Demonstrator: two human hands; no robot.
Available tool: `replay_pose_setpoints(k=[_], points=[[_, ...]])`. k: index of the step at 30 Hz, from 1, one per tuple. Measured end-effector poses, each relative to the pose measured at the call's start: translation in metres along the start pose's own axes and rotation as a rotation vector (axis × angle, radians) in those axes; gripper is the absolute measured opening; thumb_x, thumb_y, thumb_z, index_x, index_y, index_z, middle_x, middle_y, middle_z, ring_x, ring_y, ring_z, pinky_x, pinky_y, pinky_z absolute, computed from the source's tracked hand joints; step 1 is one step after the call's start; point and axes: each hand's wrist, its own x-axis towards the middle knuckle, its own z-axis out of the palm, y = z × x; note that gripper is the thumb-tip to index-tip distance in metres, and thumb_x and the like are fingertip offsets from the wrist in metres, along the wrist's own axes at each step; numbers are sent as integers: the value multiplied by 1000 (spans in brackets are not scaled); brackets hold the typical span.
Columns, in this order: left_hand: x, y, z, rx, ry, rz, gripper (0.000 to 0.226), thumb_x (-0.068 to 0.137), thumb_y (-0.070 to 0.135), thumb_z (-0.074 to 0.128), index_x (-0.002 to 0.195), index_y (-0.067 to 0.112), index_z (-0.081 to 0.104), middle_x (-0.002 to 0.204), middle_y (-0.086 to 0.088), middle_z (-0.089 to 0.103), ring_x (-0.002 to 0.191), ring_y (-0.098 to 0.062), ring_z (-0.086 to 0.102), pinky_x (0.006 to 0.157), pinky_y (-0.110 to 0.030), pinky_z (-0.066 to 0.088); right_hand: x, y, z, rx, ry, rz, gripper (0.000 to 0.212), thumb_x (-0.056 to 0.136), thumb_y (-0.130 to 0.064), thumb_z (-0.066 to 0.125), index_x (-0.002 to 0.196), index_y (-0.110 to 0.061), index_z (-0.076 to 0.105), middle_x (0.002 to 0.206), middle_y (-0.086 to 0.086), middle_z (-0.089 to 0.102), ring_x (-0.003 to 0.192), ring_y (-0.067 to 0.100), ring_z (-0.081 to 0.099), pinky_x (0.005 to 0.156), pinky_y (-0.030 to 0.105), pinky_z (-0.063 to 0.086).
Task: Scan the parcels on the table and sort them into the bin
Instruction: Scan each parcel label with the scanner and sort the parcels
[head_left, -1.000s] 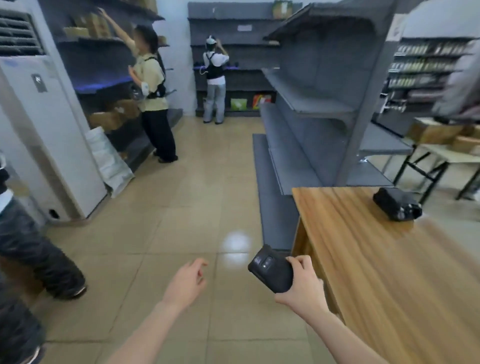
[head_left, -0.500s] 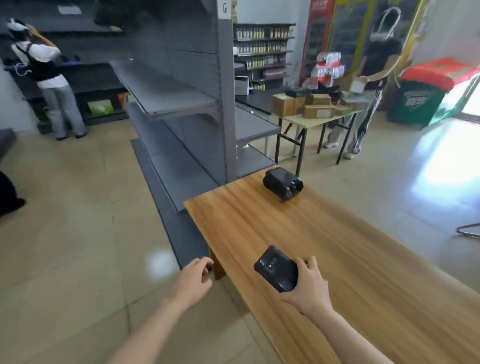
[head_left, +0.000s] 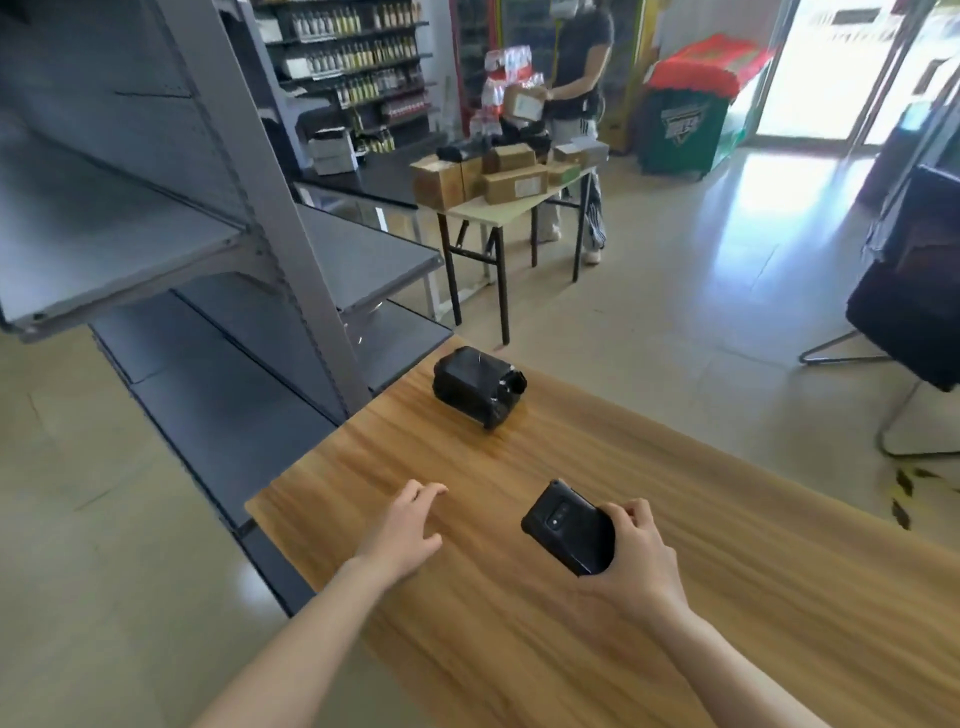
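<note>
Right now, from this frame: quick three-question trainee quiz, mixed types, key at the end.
1. True or false: the left hand grips the black parcel.
2. What does the right hand hold? A) handheld scanner B) tape roll C) nothing
3. Fill in: the black parcel lies on the wooden ____, apart from both hands.
Key: 1 false, the left hand holds nothing; 2 A; 3 table.
</note>
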Motion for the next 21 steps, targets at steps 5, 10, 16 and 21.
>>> replay_pose_setpoints(k=[5,10,16,21], points=[[114,-13,-11,64,-21,112,60,88,23,67,141,29,39,139,3,40,127,-16,40,99,-30,48,52,-7,8,-24,46,120,84,54,-34,80,130,-29,47,115,-11,36,91,15,50,90,33,44],[217,-27,-17,126,-68,216,70,84,24,72,144,28,36,148,1,32,138,-19,28,107,-34,42,107,-30,24,-6,77,245,84,55,-33,81,132,-29,47,116,-13,35,88,14,46,92,34,46],[305,-33,-17,351,-132,355,93,77,35,76,150,33,18,157,-1,12,146,-24,5,116,-47,28,165,-52,50,17,66,307,85,53,-37,77,132,-26,46,119,-10,34,97,14,49,95,33,41],[348,-11,-9,388,-266,480,113,69,39,82,151,41,4,158,5,-7,147,-23,-15,111,-68,8,188,-56,65,39,62,373,86,52,-40,74,132,-28,46,117,-12,33,96,18,51,90,30,44]])
